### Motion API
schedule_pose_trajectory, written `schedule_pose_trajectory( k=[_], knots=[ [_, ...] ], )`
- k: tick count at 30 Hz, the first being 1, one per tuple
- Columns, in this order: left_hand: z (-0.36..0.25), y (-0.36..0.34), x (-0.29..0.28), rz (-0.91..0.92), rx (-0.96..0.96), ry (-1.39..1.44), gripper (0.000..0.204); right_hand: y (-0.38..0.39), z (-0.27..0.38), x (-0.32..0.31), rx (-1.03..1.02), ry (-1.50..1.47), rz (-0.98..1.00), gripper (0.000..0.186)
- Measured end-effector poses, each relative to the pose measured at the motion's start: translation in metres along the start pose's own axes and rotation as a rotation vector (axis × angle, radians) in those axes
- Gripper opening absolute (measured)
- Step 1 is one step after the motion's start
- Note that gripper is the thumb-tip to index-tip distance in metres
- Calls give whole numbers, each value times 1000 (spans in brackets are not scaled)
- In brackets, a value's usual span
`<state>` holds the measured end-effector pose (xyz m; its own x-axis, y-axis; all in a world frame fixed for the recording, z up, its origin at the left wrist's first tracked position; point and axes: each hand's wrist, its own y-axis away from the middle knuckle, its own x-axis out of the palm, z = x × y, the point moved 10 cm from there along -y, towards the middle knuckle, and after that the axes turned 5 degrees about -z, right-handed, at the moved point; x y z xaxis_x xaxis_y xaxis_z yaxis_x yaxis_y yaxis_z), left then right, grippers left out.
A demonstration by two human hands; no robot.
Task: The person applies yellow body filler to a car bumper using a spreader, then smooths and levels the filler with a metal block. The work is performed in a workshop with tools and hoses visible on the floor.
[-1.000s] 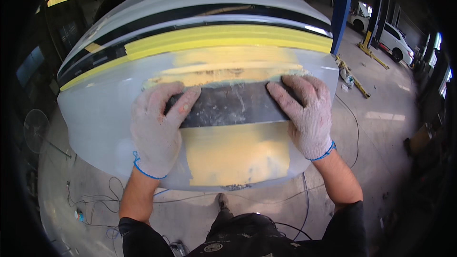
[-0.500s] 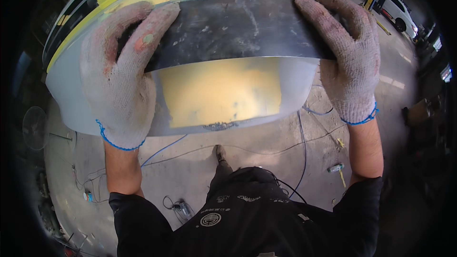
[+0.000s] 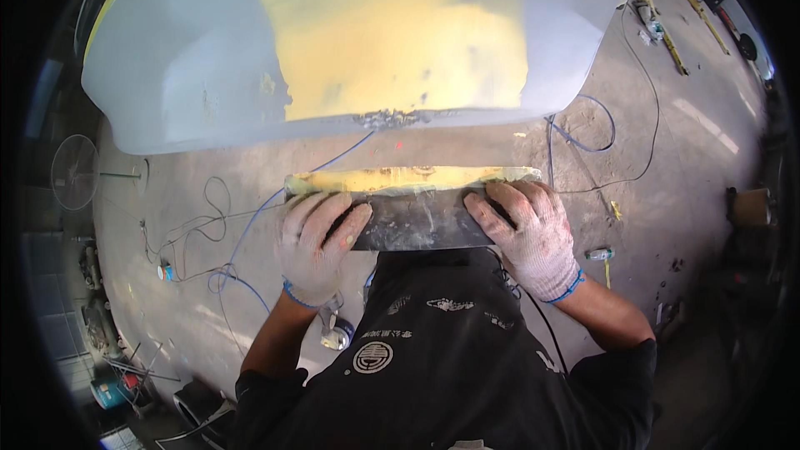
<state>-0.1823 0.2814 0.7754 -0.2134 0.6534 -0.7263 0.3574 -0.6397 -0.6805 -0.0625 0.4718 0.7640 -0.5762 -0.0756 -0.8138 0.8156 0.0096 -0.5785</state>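
Observation:
A wide dark flat putty spreader is held level in front of my body, with pale yellow-green filler along its far edge. My left hand, in a stained white knit glove with a blue cuff, is closed on its left end. On the right end, my right hand, gloved alike, grips it too. My palms hide both ends. Beyond it stands a grey-primed car panel with a large yellow filler patch. Its lower edge has a rough dark spot. The spreader is apart from the panel.
Blue and dark hoses loop over the concrete floor. A stand fan is at the far left. To the right lie a small bottle and yellow scraps. Beside my left forearm stands a shiny can-like object.
Both hands have drawn the spreader off the panel, down and back toward my body. The grip stays the same. More of the yellow patch shows now.

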Motion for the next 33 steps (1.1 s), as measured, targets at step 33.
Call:
schedule_pose_trajectory(
  k=[33],
  knots=[
    [-5,-31,8,-13,211,61,22,-21,7,-1,-20,107,24,53]
  ],
)
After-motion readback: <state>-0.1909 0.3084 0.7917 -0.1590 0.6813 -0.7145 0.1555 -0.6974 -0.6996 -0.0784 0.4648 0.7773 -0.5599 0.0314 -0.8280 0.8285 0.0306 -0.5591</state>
